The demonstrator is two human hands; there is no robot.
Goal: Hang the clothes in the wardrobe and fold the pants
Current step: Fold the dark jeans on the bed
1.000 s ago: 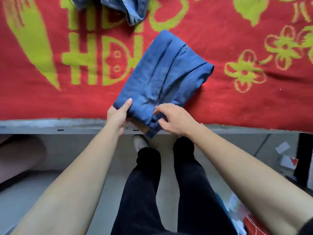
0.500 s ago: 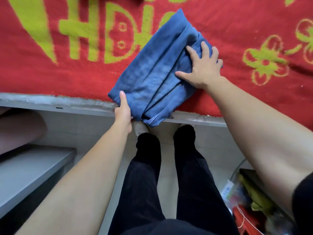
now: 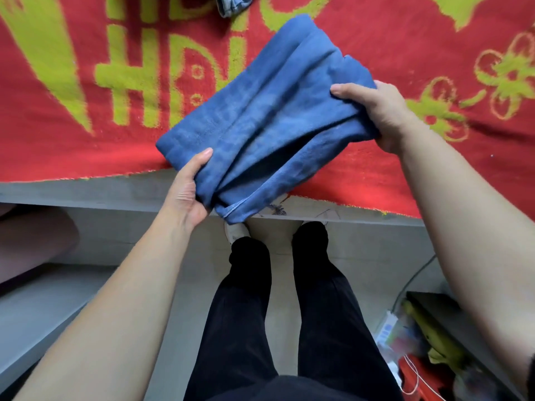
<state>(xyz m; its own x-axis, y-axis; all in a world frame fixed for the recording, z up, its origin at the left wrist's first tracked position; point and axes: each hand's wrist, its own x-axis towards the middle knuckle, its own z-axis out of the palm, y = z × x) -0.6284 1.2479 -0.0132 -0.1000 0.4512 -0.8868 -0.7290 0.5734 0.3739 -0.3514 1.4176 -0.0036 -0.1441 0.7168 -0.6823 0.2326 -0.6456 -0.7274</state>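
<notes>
Both arms reach forward over the bed's edge, bare to the elbow. The left hand (image 3: 188, 195) has the near left corner of the folded blue pants (image 3: 269, 117), thumb laid flat on top and pointing up across the cloth, palm turned inward. Its fingers go underneath the fold and I can't see them. The right hand (image 3: 379, 111) clamps the far right side of the bundle, thumb stretched over the top layer and the rest of the hand wrapped round the edge, its fingers out of sight below as well.

The pants lie slantwise on the red blanket (image 3: 86, 146) with its yellow-green pattern, and their near hemmed corner hangs out past the grey ledge (image 3: 86, 192). Whether the bundle rests fully on the blanket or is raised a little, I can't tell.

At the top, a denim garment (image 3: 231, 4) is cut off by the frame. Below the ledge the person's black trousers (image 3: 246, 314) stand close to it, a white shoe (image 3: 236, 231) peeking out on one side only. The clutter (image 3: 419, 357) at lower right is too blurred to name.
</notes>
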